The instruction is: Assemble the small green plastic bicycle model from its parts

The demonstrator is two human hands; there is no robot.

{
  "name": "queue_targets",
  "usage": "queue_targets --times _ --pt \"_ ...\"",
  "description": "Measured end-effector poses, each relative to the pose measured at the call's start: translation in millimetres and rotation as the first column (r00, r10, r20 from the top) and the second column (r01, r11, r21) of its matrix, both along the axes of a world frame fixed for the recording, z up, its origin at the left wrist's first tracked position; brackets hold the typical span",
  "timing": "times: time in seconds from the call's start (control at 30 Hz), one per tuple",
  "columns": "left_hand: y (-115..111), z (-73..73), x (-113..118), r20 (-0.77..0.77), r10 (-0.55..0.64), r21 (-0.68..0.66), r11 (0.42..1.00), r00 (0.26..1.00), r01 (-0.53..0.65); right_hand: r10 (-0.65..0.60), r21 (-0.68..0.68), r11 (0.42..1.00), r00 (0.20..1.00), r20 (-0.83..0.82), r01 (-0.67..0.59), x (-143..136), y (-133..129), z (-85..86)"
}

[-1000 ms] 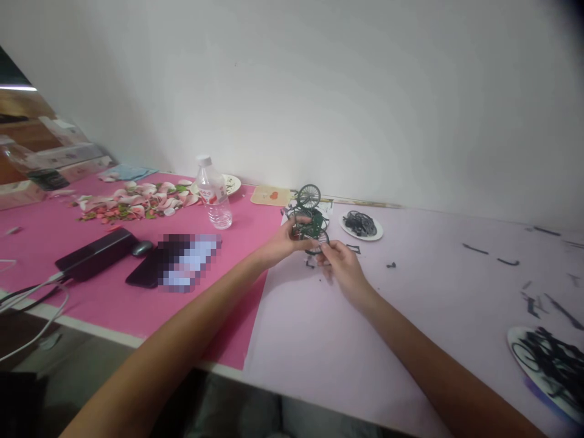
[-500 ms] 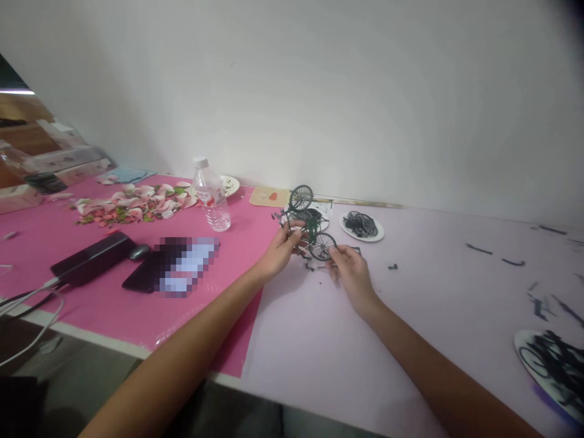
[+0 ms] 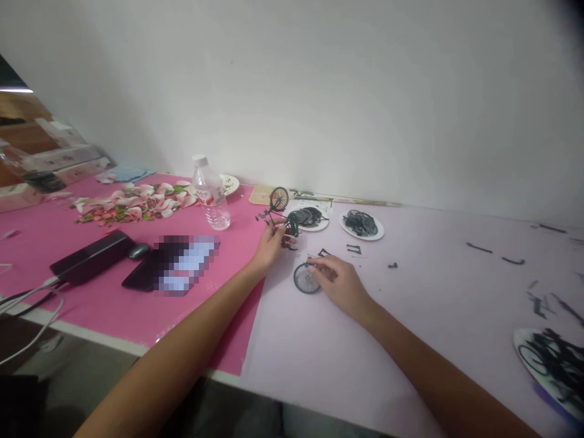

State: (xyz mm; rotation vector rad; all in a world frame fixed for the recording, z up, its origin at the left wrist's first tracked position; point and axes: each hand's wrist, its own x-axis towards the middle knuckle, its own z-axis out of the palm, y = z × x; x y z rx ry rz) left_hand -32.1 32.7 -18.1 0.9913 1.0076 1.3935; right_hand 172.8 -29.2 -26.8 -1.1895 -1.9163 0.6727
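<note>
Both arms stretch forward over the table. The left hand is raised, fingers pinched on the small bike frame, its one wheel pointing up. The right hand lies palm down, fingertips closed on the loose wheel, which rests flat on the table below the frame
</note>
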Motion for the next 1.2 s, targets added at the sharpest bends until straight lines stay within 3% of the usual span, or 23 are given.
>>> queue_targets --times 0.17,0.33,1.2 --pt "-0.1 -3.5 2.2 -0.01 0.022 -0.005 1.0 1.0 -0.022 -0.081 0.178 0.982 0.99 0.115 0.059 -3.0 -0.7 1.7" --pt "-0.1 -4.7 4.2 -0.009 0.026 -0.031 0.999 1.0 -0.026 -0.013 0.254 0.966 0.98 0.197 -0.038 0.5 2.9 1.3" --pt "0.7 -8.8 6.5 -0.043 0.021 -0.034 0.999 0.999 -0.022 0.04 0.26 0.959 0.96 0.276 -0.115 1.4 10.1 -8.7"
